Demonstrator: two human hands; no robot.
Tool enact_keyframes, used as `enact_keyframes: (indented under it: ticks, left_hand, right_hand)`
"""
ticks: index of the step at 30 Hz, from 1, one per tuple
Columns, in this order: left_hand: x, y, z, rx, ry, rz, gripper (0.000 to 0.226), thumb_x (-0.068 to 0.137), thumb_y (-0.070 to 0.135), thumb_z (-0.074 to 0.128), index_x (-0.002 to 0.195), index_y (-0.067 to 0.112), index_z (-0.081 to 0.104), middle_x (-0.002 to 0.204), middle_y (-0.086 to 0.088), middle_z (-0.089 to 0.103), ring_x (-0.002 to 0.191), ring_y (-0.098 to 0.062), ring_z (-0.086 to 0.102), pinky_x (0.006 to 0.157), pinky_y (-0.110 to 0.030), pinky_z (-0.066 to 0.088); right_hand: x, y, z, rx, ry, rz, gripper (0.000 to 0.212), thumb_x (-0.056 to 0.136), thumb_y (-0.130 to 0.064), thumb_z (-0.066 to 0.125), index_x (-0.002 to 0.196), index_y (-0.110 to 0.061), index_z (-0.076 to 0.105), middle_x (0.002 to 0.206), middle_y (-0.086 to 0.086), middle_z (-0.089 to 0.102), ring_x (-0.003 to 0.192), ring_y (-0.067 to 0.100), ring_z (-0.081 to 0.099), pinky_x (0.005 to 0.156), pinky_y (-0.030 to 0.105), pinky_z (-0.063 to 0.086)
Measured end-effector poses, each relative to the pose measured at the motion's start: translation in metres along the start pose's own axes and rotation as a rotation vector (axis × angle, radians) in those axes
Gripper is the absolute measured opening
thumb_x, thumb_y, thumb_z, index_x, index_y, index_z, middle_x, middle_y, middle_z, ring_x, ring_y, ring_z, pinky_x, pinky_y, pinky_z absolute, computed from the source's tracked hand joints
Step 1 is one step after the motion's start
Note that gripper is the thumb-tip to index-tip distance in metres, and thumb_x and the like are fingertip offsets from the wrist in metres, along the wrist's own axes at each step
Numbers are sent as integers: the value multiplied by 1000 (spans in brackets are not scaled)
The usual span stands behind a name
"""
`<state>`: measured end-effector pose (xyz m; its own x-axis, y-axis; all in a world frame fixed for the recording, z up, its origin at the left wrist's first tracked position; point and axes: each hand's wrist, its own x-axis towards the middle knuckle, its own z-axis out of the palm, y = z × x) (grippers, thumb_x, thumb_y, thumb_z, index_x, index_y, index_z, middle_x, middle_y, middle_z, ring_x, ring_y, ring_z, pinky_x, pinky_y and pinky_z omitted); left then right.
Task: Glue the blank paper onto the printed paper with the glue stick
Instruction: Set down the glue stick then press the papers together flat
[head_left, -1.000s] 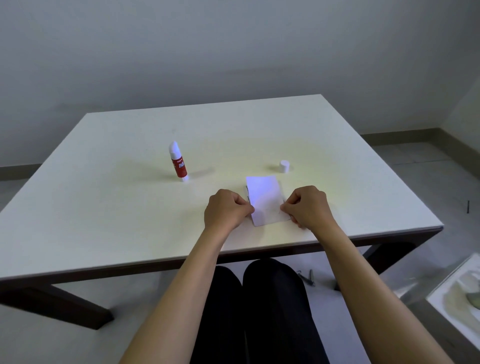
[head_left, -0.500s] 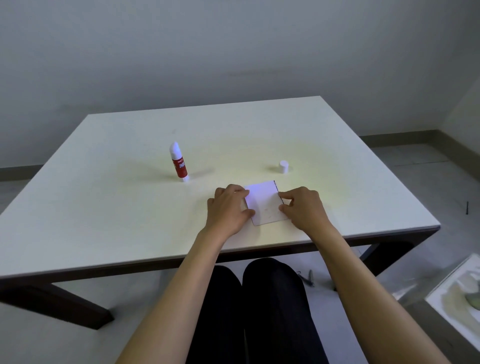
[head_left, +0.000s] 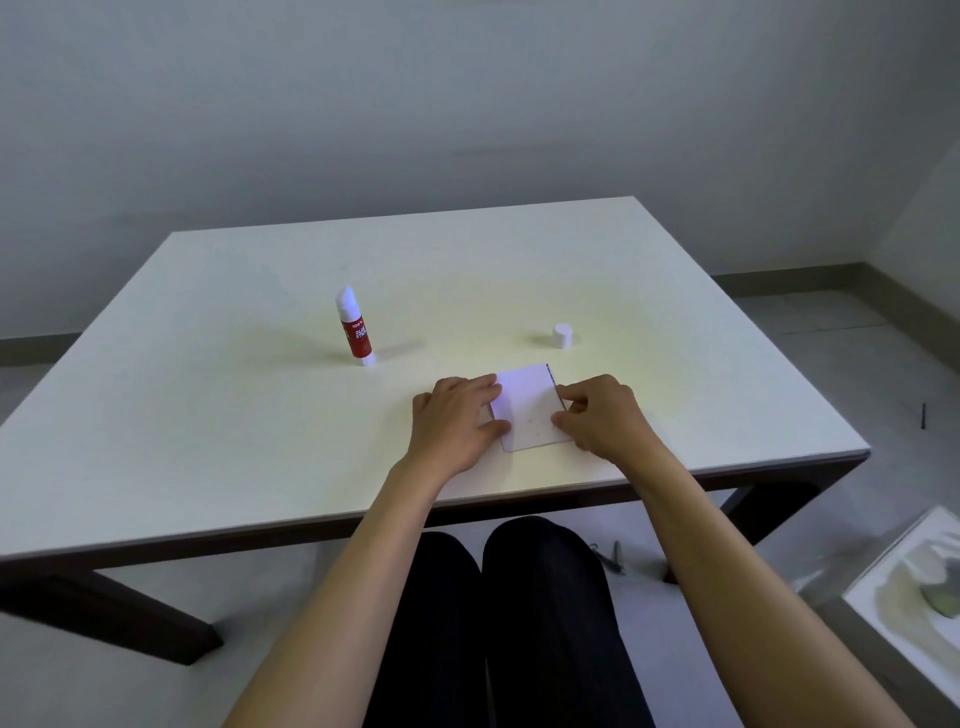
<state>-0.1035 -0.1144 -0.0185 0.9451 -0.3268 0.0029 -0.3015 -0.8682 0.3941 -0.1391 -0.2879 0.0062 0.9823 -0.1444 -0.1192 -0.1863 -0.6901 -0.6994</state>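
Note:
A small white blank paper (head_left: 527, 408) lies flat near the table's front edge. A thin dark printed edge (head_left: 555, 385) of the paper beneath shows along its right side. My left hand (head_left: 457, 421) rests flat with its fingers pressing on the paper's left edge. My right hand (head_left: 597, 410) presses fingertips on the right edge. The red glue stick (head_left: 355, 332) stands upright and uncapped, far left of the papers. Its white cap (head_left: 562, 335) stands behind the papers.
The white table (head_left: 260, 415) has dark legs, and its front edge runs just below my hands. My dark-trousered knees sit under it. A pale board (head_left: 904, 587) lies on the floor at lower right, and a small tool (head_left: 610, 556) lies under the table.
Both hands opened from pinching the paper's edges to pressing on it with flatter fingers. The blank paper settled flat, slightly farther back on the table.

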Motion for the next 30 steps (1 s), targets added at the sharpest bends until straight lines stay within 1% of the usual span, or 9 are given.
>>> enact_keyframes:
  ticks: [3, 7, 13, 16, 18, 24, 26, 28, 30]
  left_hand:
    - [-1, -5, -1, -14, -27, -10, 51, 91, 39, 51, 140, 29, 42, 154, 15, 30, 144, -15, 22, 111, -38, 17]
    - [-4, -17, -10, -11, -46, -13, 50, 93, 35, 51, 141, 26, 41, 155, 13, 29, 147, -12, 19, 114, -39, 18]
    - [-11, -33, -20, -89, -50, 27, 50, 93, 26, 54, 141, 19, 42, 155, 7, 31, 145, -12, 23, 114, -34, 22]
    - [-12, -35, -22, -109, -77, 48, 51, 94, 24, 52, 143, 19, 39, 156, 7, 28, 146, -10, 21, 114, -34, 15]
    - [-12, -36, -22, -133, -96, 59, 51, 95, 23, 51, 143, 19, 38, 157, 8, 26, 146, -9, 19, 116, -36, 9]
    - [-12, -39, -26, -194, -172, 98, 52, 95, 22, 50, 145, 19, 35, 158, 7, 22, 147, -7, 15, 117, -42, -2]
    - [-13, -41, -26, -202, -194, 111, 57, 94, 27, 52, 146, 19, 32, 158, 8, 20, 147, -5, 11, 117, -42, -5]
    - [-15, -42, -25, -197, -207, 125, 63, 92, 33, 55, 147, 20, 29, 159, 9, 17, 147, -5, 8, 118, -43, -8]
    - [-15, -44, -24, -179, -215, 141, 67, 90, 37, 56, 148, 21, 27, 159, 11, 15, 147, -4, 6, 119, -45, -9]
  right_hand:
    - [1, -4, 0, 82, -46, 34, 26, 82, 1, 54, 102, 17, 58, 58, 9, 33, 43, 18, 38, 35, 13, 30]
    - [1, -12, 10, 122, -70, 30, 23, 83, 1, 54, 100, 12, 65, 55, 10, 42, 34, 11, 44, 30, 12, 30]
    - [2, -25, 30, 35, -17, -62, 22, 81, -4, 54, 93, 11, 66, 62, 12, 41, 61, 25, 38, 58, 27, 32]
    - [5, -24, 30, 48, -11, -64, 26, 84, -8, 58, 107, -5, 69, 69, 2, 53, 71, 22, 48, 65, 30, 44]
    - [8, -24, 28, 51, -18, -61, 31, 84, -11, 59, 115, -8, 64, 87, 10, 64, 75, 20, 52, 70, 31, 48]
    - [16, -23, 22, 119, -52, 7, 27, 84, -8, 58, 110, -9, 64, 53, 1, 56, 42, 17, 50, 38, 18, 35]
    - [16, -24, 24, 97, -44, -9, 29, 84, -9, 58, 113, -8, 63, 59, 5, 61, 50, 20, 56, 44, 20, 41]
    - [12, -24, 29, 2, 18, -42, 38, 86, -12, 58, 123, -9, 58, 90, 14, 69, 81, 27, 64, 67, 27, 49]
    - [4, -24, 35, -157, 149, -109, 47, 90, -18, 55, 136, -12, 46, 116, 13, 61, 106, 30, 58, 82, 34, 44]
